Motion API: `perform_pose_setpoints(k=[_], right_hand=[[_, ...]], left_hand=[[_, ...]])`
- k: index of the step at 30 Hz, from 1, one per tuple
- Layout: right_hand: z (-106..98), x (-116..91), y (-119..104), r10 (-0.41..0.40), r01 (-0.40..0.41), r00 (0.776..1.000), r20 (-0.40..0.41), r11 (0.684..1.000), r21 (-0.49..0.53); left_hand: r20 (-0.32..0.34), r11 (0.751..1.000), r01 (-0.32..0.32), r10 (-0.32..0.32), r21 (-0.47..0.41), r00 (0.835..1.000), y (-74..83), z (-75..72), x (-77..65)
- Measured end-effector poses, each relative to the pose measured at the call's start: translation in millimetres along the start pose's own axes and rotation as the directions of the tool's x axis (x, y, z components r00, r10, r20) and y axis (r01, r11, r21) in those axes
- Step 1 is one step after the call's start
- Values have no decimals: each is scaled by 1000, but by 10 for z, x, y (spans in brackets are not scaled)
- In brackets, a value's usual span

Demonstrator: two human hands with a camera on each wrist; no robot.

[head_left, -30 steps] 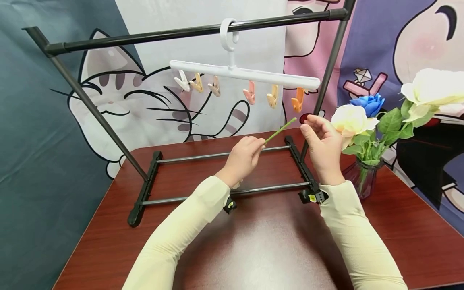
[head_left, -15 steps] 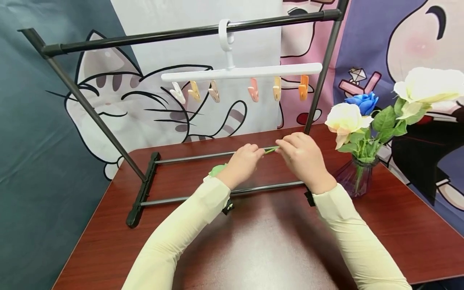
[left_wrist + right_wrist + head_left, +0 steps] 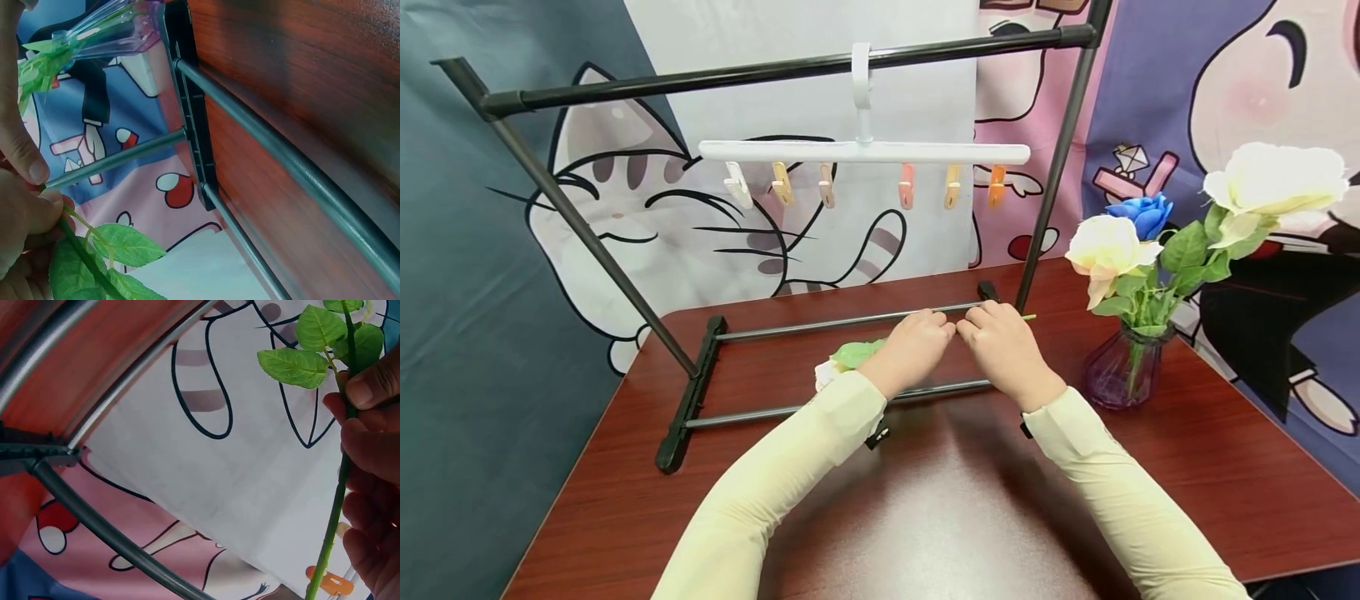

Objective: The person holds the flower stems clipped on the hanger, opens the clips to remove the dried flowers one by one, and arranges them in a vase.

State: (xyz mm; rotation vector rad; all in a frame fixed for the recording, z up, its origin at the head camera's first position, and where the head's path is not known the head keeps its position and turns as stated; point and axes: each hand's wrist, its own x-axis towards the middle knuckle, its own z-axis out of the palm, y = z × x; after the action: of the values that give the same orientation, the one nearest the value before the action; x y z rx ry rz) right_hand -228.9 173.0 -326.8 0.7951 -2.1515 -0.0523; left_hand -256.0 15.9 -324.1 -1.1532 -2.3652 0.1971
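Note:
Both hands hold one artificial flower by its green stem, close together above the rack's base. My left hand pinches it just below the leaves. A pale bloom shows partly behind the left wrist in the head view. My right hand touches or nearly touches the left and grips the stem with thumb and fingers. The bare stem end pokes out to its right. Above the hands, a white hanger with several coloured clothespins hangs on the black rack's top bar.
A purple glass vase with white and blue flowers stands to the right of the rack. Two low bars join the rack's feet on the brown table. A cartoon cloth backdrop hangs behind.
My right hand has come down and left onto the stem, meeting the left hand. The stem now lies flatter, and bloom and leaves have come into view. The hanger has swung round and shifted left.

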Motion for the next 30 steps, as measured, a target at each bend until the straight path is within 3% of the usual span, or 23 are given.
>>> perform_pose_setpoints(k=[5, 8, 19, 22, 25, 28, 30], right_hand=[[11, -34, -17, 20, -19, 999, 39, 1000, -18], [13, -48, -22, 38, -36, 997, 61, 999, -27], [-9, -38, 12, 103, -102, 990, 100, 995, -13], [-37, -47, 42, 128, -130, 988, 92, 991, 15], [-83, -61, 84, 162, -166, 984, 70, 984, 66], [-155, -66, 127, 214, -217, 976, 40, 967, 130], [-213, -60, 157, 255, -254, 967, 18, 952, 171]], left_hand=[[48, 1000, 14, -15, 8, 999, 41, 0, -3], [45, 999, 27, -28, 24, 999, 66, 12, 2], [-47, 989, 119, -116, 84, 992, 199, -110, 51], [-142, 990, 120, -109, 70, 984, 245, -203, 42], [-302, 998, 58, -44, 38, 952, 314, -321, 22], [-442, 999, -38, 50, 36, 895, 395, -447, -4], [-487, 994, -99, 105, 39, 867, 442, -512, -30]])
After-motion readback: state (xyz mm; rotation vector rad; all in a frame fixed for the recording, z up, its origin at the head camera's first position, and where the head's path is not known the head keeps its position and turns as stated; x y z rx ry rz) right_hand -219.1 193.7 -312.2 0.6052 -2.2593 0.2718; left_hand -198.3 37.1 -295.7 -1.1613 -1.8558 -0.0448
